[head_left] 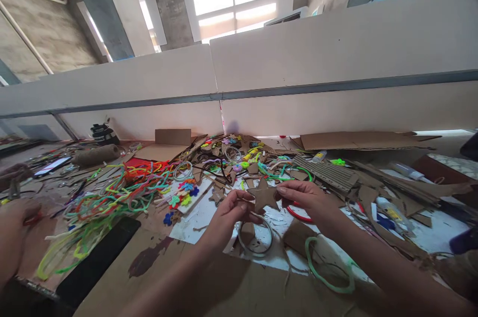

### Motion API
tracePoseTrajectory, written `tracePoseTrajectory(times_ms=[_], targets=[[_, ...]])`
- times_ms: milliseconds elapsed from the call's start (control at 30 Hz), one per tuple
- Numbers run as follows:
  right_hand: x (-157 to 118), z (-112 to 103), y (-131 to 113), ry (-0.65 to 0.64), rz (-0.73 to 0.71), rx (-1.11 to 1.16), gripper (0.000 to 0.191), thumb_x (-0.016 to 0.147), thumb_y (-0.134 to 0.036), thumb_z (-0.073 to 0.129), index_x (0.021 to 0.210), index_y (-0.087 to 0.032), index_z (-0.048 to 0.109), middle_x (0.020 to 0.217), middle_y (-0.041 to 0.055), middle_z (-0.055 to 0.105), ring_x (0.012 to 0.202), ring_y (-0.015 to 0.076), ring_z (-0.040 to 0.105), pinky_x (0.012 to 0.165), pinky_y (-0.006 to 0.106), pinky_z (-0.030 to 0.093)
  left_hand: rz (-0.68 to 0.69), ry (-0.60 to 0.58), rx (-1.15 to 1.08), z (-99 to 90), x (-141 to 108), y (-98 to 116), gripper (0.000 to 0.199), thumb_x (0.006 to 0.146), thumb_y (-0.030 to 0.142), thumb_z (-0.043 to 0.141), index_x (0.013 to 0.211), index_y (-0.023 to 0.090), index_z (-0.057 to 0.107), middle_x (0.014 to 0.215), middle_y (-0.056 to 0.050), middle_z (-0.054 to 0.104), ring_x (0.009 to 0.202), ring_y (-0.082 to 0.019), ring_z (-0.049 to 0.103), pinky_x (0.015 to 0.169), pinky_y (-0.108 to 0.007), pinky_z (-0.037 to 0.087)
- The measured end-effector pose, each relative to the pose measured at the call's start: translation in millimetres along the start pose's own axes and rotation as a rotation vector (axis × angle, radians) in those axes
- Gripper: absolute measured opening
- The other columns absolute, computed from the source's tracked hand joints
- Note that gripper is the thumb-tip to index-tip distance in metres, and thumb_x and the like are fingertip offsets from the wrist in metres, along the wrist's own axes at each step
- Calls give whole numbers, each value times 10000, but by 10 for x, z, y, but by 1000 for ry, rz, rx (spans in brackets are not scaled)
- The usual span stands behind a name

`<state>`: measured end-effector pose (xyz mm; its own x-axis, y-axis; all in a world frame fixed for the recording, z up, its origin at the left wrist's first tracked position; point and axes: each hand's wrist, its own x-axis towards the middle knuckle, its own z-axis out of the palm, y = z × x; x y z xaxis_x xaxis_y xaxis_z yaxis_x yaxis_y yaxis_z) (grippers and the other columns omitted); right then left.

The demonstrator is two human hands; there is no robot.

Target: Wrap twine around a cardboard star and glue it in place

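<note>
1. Head view: two hands of the wearer, one star-shaped cardboard piece (263,194) held up between them over the cluttered table (179,277).
2. The left hand (233,207) has its thumb and forefinger drawn together at the star's left edge, the other fingers curled; the right hand (300,196) pinches the right edge between thumb and fingertips, with hardly any gap.
3. Three silvery rings: one (258,254) just below the left hand, whether touching it I cannot tell; two more (182,178) in the clutter farther back.
4. One red loop (298,216) lies under the right hand, and one pale green loop (351,282) nearer the wearer, below the right forearm.
5. One big tangle of coloured fuzzy stems (123,190) lies to the left; the bright small flowers (185,200) beside it overlap too much to count, though one dark blue flower (169,218) sits apart.
6. One roll of twine (96,155), one black bottle (104,135), one lit phone (52,166) and one flat black object (100,260) are on the left.
7. One co-worker's hand (18,225) shows at the left edge, its grip unclear.
</note>
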<state>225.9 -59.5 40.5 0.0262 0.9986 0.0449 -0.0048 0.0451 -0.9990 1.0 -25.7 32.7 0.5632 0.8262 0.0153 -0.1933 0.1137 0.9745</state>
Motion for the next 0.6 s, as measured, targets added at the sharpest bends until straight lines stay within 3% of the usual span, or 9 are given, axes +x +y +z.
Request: tracePoseTrajectory(times_ms=[167,400,600], targets=[[-40,61,-6,-6,-39,-119,357,740,-550,746,740,-194,766,759,48,713,673,172,593,668,310,480,-77,74,34,-89,-34,13,471,847,596,663,998,150,653,910,-90,730,771,-221,729,796,-351,550],[-199,237,-50,-95,-78,-318,384,799,-574,683,734,-204,763,739,52,718,702,193,598,665,311,471,-98,117,10,-141,-247,41,404,726,514,811,821,146,673,812,-58,722,687,-176,704,736,-302,553],[-374,460,99,-193,66,-359,412,831,-587,639,845,-198,776,861,75,758,775,221,649,682,319,490,-224,153,-58,-115,-547,-47,302,810,442,733,846,157,641,857,-102,730,751,-193,698,686,-292,535]])
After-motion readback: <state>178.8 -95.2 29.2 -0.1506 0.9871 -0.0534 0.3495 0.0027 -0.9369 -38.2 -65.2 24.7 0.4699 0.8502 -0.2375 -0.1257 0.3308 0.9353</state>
